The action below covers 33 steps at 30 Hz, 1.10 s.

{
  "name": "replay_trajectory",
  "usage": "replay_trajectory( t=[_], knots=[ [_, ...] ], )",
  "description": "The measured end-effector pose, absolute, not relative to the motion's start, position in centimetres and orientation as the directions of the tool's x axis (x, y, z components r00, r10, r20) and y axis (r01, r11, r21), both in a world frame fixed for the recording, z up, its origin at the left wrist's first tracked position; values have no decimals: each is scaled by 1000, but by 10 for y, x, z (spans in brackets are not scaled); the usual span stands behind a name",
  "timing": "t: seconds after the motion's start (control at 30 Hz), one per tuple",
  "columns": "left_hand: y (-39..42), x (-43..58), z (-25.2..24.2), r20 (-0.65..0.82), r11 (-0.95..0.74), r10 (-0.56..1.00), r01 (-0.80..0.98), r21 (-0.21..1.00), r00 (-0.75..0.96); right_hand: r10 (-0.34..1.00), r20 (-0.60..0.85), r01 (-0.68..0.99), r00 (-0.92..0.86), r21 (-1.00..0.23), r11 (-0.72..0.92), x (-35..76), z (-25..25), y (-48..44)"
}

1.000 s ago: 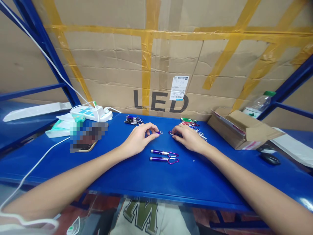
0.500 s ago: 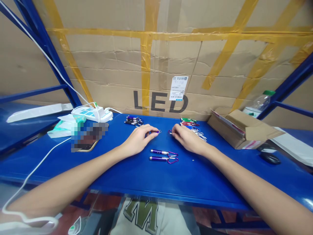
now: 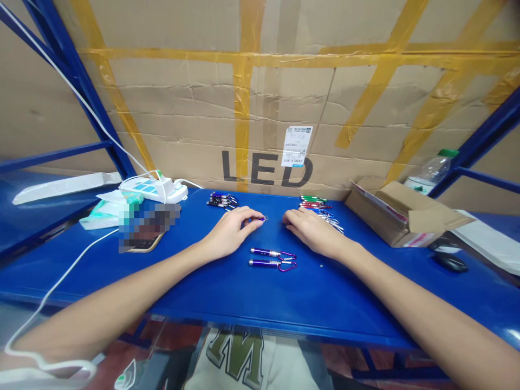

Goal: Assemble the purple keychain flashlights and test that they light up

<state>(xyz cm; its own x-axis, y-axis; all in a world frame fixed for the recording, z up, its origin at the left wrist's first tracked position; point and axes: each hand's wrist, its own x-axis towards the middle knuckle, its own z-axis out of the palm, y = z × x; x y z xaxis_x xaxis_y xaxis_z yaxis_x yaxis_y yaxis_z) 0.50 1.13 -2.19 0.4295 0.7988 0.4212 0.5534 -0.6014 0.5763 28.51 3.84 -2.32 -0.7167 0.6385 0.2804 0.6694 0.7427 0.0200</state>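
Observation:
My left hand (image 3: pixel 229 232) is closed in a pinch on a purple keychain flashlight (image 3: pixel 262 219). Only the flashlight's purple end and small metal ring show past the fingertips. To its right, my right hand (image 3: pixel 311 230) is closed, fingers curled together over the table; the purple carabiner seen at its fingertips a moment ago is hidden now. In front of both hands lie two purple keychain flashlights (image 3: pixel 264 264), side by side, with purple carabiners (image 3: pixel 287 266) at their right ends. Beyond my right hand rest green, red, blue and silver flashlights (image 3: pixel 312 205).
Black and blue flashlights (image 3: pixel 221 200) lie behind my left hand. At left are a phone (image 3: pixel 148 238), a tissue pack (image 3: pixel 108 211) and a white power strip (image 3: pixel 150 188). An opened cardboard box (image 3: pixel 396 214), a black mouse (image 3: pixel 449 261) and a bottle (image 3: pixel 434 170) stand right.
My right hand has turned slightly inward, and the purple carabiner at its fingertips has gone out of sight. My left hand and the flashlights on the table have not moved.

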Motion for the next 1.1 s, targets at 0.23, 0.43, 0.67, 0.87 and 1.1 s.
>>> replay_trajectory(
  t=[0.23, 0.43, 0.67, 0.87, 1.1],
  knots=[
    [12, 5, -23, 432, -606, 795, 526, 597, 426, 663, 314, 696, -680, -6, 718, 282, -18, 35],
    [12, 7, -24, 446, -594, 804, 500, 630, 393, 667, 317, 725, -675, 112, 680, 278, -17, 34],
    [12, 7, -24, 445, -595, 804, 501, 629, 395, 651, 324, 680, -686, -33, 733, 280, -20, 34],
    [13, 6, -24, 441, -595, 803, 501, 628, 401, 662, 308, 671, -683, -93, 735, 279, -20, 32],
    [12, 7, -23, 423, -579, 814, 501, 643, 398, 666, 322, 680, -673, -84, 728, 280, -23, 35]
  ],
)
